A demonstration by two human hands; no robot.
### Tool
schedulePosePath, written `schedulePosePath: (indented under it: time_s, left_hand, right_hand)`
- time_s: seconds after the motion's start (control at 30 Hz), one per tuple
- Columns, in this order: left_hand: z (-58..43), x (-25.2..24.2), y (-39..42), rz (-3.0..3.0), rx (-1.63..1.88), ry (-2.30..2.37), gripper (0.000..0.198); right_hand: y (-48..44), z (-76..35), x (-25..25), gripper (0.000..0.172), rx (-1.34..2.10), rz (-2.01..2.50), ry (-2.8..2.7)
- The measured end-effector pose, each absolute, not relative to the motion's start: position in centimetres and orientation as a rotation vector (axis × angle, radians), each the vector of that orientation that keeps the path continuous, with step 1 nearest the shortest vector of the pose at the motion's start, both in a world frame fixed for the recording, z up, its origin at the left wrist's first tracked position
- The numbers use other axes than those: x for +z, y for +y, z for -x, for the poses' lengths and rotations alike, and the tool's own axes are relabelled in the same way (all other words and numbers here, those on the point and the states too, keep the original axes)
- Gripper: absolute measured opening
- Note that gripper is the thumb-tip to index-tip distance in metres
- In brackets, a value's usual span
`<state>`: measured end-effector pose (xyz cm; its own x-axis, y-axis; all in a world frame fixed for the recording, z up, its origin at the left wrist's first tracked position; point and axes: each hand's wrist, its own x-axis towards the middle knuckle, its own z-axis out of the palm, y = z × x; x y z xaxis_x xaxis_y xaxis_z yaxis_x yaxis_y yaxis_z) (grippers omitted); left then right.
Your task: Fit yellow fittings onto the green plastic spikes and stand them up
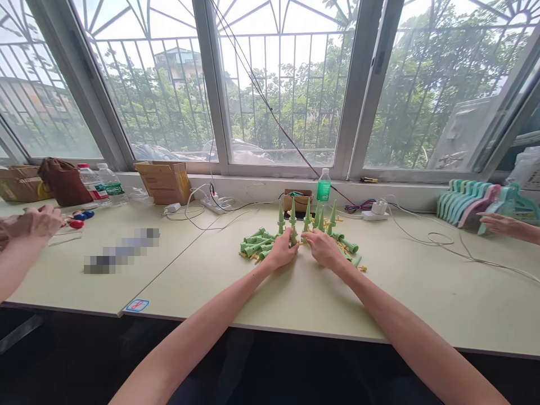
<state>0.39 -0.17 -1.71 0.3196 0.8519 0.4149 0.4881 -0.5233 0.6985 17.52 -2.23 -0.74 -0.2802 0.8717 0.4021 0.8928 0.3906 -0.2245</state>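
My left hand (283,251) and my right hand (323,248) rest close together on the pale green table (295,292), fingers curled round small green plastic pieces at the edge of a pile. Just left of my left hand, several green cone pieces (255,245) lie on their sides. Behind my hands several green cones (306,216) stand upright. Small yellow parts (361,268) lie scattered to the right of my right hand. My curled fingers hide exactly what each hand grips.
A green bottle (323,186) and a small cardboard box (298,199) stand behind the cones. Power strips and cables (215,203) run along the windowsill. A larger cardboard box (165,181) sits at left. Other people's hands appear at far left (36,221) and far right (502,225), beside pastel hangers (476,199).
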Motion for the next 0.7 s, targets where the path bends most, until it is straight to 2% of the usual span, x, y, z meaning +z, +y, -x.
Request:
schedulePosePath:
  time_s: [0.37,0.7]
  left_hand:
    - [-0.50,-1.62,-0.08,-2.046,1.118,1.188,0.015]
    - [-1.09,-0.76,-0.80,-1.645,1.131,1.073,0.014]
  right_hand:
    - [-1.44,-17.66,-1.38,0.019,0.165,1.220,-1.919]
    - [-1.97,-17.35,-0.90,0.017,0.253,1.117,-1.752]
